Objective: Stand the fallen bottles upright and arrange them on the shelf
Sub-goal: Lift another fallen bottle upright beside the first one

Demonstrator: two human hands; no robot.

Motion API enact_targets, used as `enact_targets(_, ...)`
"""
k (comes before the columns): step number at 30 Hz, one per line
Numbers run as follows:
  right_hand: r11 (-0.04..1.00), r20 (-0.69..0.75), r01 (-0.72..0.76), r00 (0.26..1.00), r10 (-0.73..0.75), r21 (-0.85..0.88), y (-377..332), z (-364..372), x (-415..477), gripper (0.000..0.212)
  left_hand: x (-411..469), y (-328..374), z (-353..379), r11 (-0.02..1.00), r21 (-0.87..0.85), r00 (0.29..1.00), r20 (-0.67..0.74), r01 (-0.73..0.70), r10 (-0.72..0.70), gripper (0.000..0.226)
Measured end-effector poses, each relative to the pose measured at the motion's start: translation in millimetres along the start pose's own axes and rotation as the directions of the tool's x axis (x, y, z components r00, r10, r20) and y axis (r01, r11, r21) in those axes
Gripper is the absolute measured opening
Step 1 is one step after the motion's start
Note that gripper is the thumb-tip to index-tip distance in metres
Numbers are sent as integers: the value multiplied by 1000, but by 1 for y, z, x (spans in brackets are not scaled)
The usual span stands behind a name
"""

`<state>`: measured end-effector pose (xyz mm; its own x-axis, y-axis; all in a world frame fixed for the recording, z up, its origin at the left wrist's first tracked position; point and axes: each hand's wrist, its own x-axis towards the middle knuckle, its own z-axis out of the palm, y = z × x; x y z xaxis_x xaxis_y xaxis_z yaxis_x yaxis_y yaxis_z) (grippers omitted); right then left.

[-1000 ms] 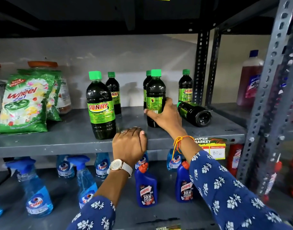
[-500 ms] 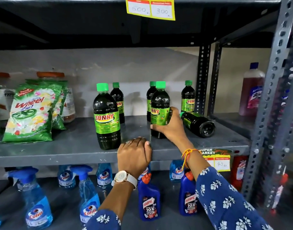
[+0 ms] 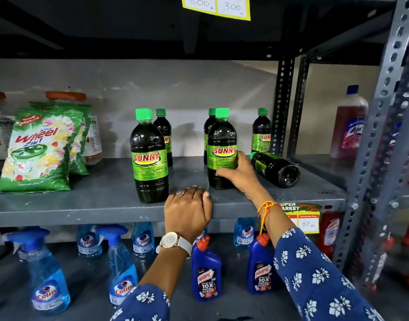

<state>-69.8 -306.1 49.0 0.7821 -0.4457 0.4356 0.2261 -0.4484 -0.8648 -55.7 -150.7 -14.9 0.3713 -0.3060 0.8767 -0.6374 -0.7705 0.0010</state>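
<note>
From the head camera we look at a grey metal shelf (image 3: 83, 205) carrying dark bottles with green caps and green Sunny labels. Our right hand (image 3: 239, 174) is wrapped around the lower part of one upright bottle (image 3: 222, 144), fingers curled over its label and thumb at its front, so the hand grips that bottle where it stands near the shelf's front edge. Our left hand (image 3: 187, 209) lies on the front lip of the shelf with its fingers curled together over the edge, holding nothing but the shelf itself; a watch (image 3: 173, 242) sits on that wrist, and a ring shows on one finger. Just beside the left hand stands another upright bottle (image 3: 150, 156), its label facing us. Behind it a third bottle (image 3: 164, 130) stands near the back wall, a fourth (image 3: 209, 126) is partly hidden behind the gripped one, and a fifth (image 3: 261, 133) stands at the back right. Just to the right of our right hand, one fallen bottle (image 3: 276, 169) lies on its side, its base turned toward us and its cap pointing to the back, close to that fifth bottle. On the left of the same shelf lean green detergent packets (image 3: 38, 149). On the shelf below we see blue spray bottles (image 3: 122, 269) and blue toilet cleaner bottles (image 3: 205, 272).
</note>
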Motion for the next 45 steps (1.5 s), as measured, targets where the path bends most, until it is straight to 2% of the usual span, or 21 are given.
enact_targets(3,1000,-34,-1,999,2,22,3,-1,-3,65,-1,-1,2,1000,1,1000,-2,4,-4,37)
enact_targets(6,997,-44,-22,999,19,-80,4,-2,-5,71,0,-1,3,1000,2,1000,-18,9,-9,37)
enact_targets(21,967,-97,-20,995,-5,-255,-27,-7,-59,49,-1,-1,6,999,-32,999,-29,38,-39,37)
enact_targets(25,960,-103,-23,995,-7,-280,-27,-8,-68,51,-2,-3,4,998,-63,999,-2,32,-33,37)
enact_targets(30,960,-97,-22,995,-6,-279,-27,-8,-70,53,-2,-2,2,998,-52,997,69,41,-38,38)
enact_targets(38,975,-16,21,1000,-26,-220,-28,-12,-74,48,-1,0,0,999,-19,997,70,45,-43,38)
enact_targets(41,976,66,33,998,-19,-215,-28,-18,-75,49,-1,3,-4,998,-38,999,23,41,-41,37)
enact_targets(43,978,114,43,993,-20,-205,-32,-27,-76,59,0,6,-6,995,-78,994,-88,54,-61,38)
enact_targets(45,987,10,87,996,-87,-132,-40,-46,-67,69,-1,16,-11,987,-151,969,-228,62,-95,41)
